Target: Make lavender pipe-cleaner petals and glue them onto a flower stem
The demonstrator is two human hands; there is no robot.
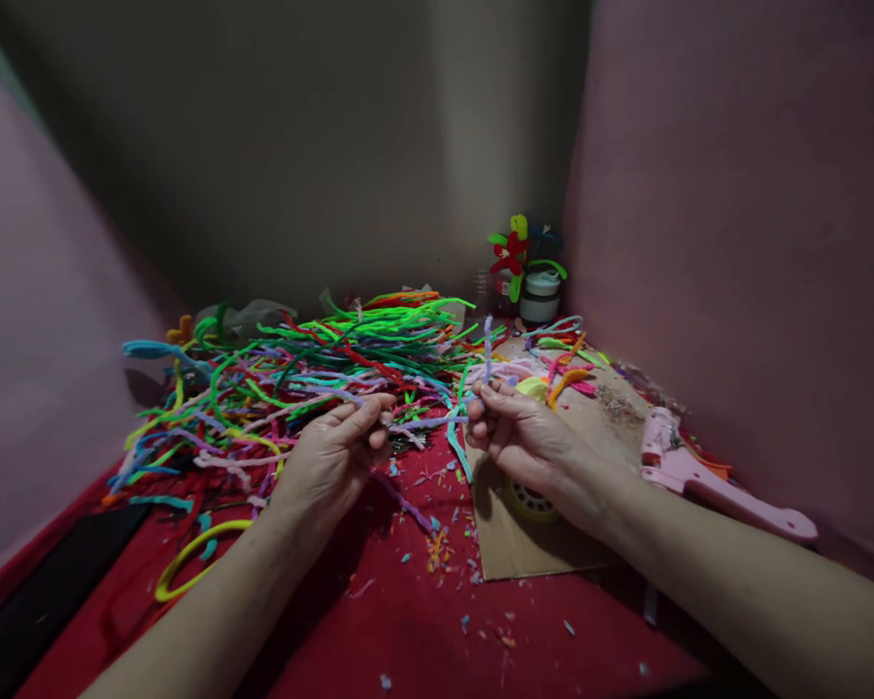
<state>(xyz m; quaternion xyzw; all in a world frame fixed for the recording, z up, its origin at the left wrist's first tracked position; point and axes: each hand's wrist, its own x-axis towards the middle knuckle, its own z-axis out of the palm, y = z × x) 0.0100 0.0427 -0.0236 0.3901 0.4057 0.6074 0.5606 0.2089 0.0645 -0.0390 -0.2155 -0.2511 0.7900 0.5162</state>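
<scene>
A light purple pipe cleaner (431, 423) stretches between my two hands above the red surface. My left hand (342, 437) pinches it at one side, thumb against fingers. At the other side my right hand (514, 427) grips it between thumb and fingertips, and a purple length stands upright out of that pinch. Another purple stem (408, 500) hangs below my left hand; whether it joins the held one I cannot tell. Behind my hands lies a heap of colourful pipe cleaners (335, 359), with green ones on top.
Cardboard (510, 553) lies under my right hand, bearing a yellow tape roll (531, 500). A pink glue gun (721, 485) rests at right. Pipe-cleaner flowers (510, 254) and a lidded jar (540, 296) stand at the back corner. Walls rise around; fuzzy scraps (441, 551) litter the red cloth.
</scene>
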